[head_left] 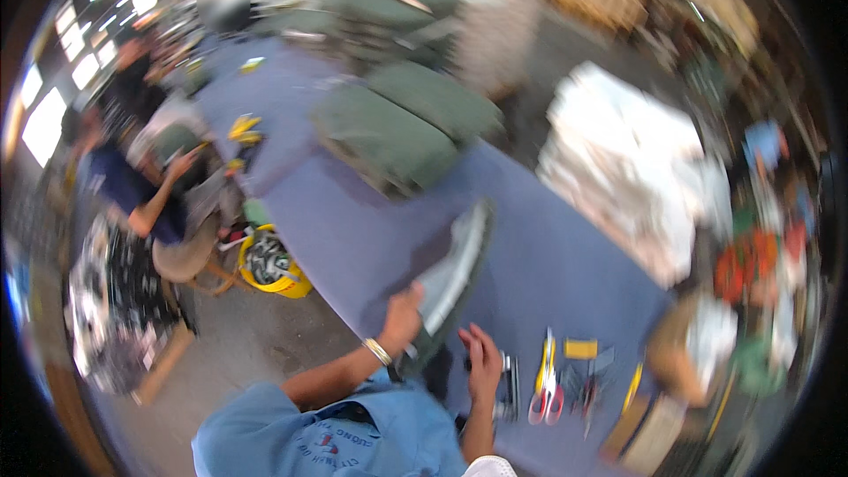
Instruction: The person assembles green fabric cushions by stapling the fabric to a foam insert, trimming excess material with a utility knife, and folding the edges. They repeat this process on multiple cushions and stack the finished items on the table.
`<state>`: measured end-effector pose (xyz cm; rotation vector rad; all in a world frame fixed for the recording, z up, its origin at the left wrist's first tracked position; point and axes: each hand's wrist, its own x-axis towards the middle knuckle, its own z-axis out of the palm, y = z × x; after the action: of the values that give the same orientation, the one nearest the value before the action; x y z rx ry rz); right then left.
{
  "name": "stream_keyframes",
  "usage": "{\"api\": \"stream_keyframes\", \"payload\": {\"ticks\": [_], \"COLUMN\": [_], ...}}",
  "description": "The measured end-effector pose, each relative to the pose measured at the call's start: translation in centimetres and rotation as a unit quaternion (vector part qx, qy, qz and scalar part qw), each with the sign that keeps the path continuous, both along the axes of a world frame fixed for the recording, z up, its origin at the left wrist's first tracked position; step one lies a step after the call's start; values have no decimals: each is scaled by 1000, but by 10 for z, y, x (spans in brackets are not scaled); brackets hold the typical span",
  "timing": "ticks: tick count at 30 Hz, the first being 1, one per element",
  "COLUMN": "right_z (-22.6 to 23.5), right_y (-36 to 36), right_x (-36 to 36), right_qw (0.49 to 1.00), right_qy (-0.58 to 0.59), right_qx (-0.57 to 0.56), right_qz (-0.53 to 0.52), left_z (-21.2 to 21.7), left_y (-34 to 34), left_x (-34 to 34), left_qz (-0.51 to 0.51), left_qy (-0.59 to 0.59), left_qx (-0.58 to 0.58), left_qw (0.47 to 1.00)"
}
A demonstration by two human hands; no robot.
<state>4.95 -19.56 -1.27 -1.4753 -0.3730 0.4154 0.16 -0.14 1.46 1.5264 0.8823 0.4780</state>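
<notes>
My left hand (405, 316) is closed on the near part of a long, flat fabric piece (455, 269), dark green along its edge and pale grey on its face. The piece stands tilted over the table, its far end pointing away from me; motion blurs its details. Just to the right of its near end is my right hand (481, 358), fingers apart and nothing visible in them. Beside that hand lie a dark metal tool (510, 384) and scissors (548, 402) with red handles and a yellow part.
Folded dark green bundles (406, 124) are stacked on the blue-grey table (565, 256). A yellow bucket (287, 284) stands at its left edge, near a seated person (132, 177). White material (618, 159) is heaped to the right. A cardboard box (649, 433) sits at the near right.
</notes>
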Motion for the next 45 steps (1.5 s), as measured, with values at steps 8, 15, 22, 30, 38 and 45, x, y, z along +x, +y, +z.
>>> {"api": "stream_keyframes", "payload": {"ticks": [8,15,22,30,38,45], "right_z": [-34,-62,-78,-107,-148,-58], "right_y": [-130,-215,-194,-153,-168,-26], "right_x": [3,12,57,94,105,86], "right_qw": [986,896,885,808,877,969], "right_qy": [75,27,-69,-124,-131,118], "right_qx": [-85,-312,-376,-526,-404,-26], "right_qz": [-124,-315,-264,-236,-226,-214], "left_z": [-30,-5,-15,3,-3,10], "left_y": [3,4,9,-7,18,66], "left_x": [-14,-4,-10,-4,-8,11], "left_qz": [79,51,77,57,-62,-236], "left_qy": [-50,-6,-19,16,30,122], "left_qx": [-96,-18,-14,-26,-8,32], "left_qw": [991,999,997,998,998,964]}}
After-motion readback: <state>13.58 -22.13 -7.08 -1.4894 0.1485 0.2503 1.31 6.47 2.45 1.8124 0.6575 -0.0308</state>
